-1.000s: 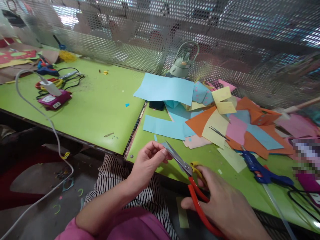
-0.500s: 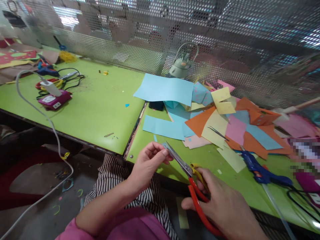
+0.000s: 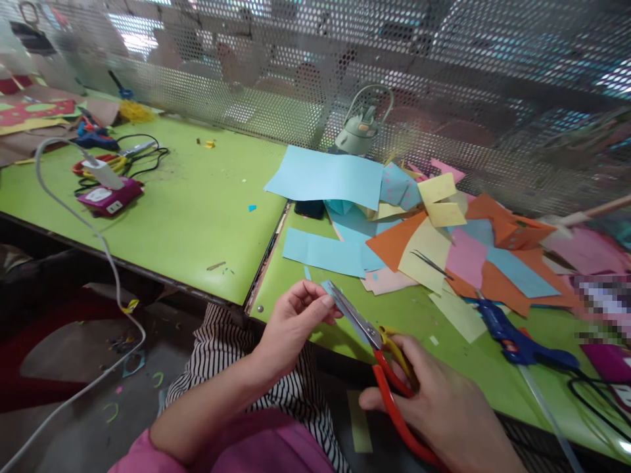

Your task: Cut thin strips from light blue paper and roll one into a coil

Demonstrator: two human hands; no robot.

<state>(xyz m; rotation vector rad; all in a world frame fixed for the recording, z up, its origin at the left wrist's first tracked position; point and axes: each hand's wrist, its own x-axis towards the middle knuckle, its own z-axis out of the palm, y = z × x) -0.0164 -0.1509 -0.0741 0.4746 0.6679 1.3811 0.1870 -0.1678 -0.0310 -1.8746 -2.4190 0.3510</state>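
My left hand (image 3: 298, 318) pinches a small light blue paper piece (image 3: 327, 285) between thumb and fingers, over the green table's front edge. My right hand (image 3: 434, 394) is wrapped round the scissors (image 3: 371, 334), which have red and yellow handles. Their metal blades point up and left, nearly closed, and lie along the blue piece at my left fingertips. Beyond my hands lies a light blue paper strip (image 3: 323, 253), with a tiny blue sliver (image 3: 307, 272) beside it.
A large light blue sheet (image 3: 328, 174) and a heap of orange paper (image 3: 500, 279) and other colours lie behind. Tweezers (image 3: 430, 263) rest on the heap. A blue glue gun (image 3: 522, 345) is at right, a purple power socket (image 3: 109, 198) at left, a pale green bottle (image 3: 357, 131) behind.
The scissor blades have closed further against the blue paper piece, and more of that piece shows beside them. Both hands stay in nearly the same place.
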